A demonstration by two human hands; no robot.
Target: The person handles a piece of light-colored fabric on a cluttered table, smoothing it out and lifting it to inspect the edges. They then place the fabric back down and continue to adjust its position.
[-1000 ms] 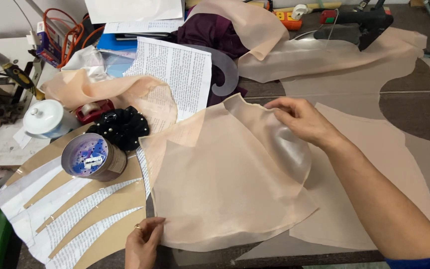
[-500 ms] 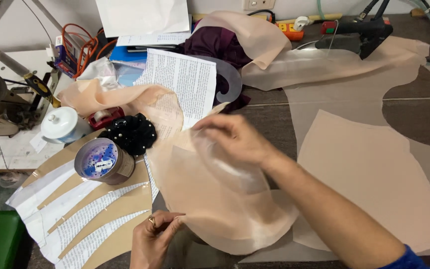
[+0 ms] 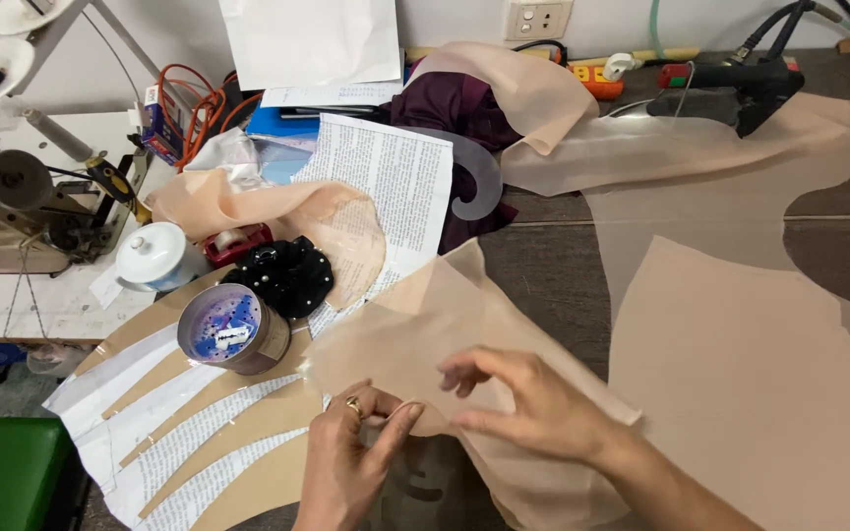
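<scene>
Near the bench's front edge, the left hand (image 3: 351, 462) pinches the sheer fabric (image 3: 445, 324) and the right hand (image 3: 523, 403) presses it with fingers spread, so a tug may drag it against the tin (image 3: 233, 327)

Even, soft light is falling from above, leaving faint shadows under the hands (image 3: 445, 433); focus is holding sharp, edges bowing slightly.

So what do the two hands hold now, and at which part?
Both hold the sheer peach fabric piece at its near edge: the left hand pinches it, and the right hand rests fingers on it beside that pinch.
</scene>
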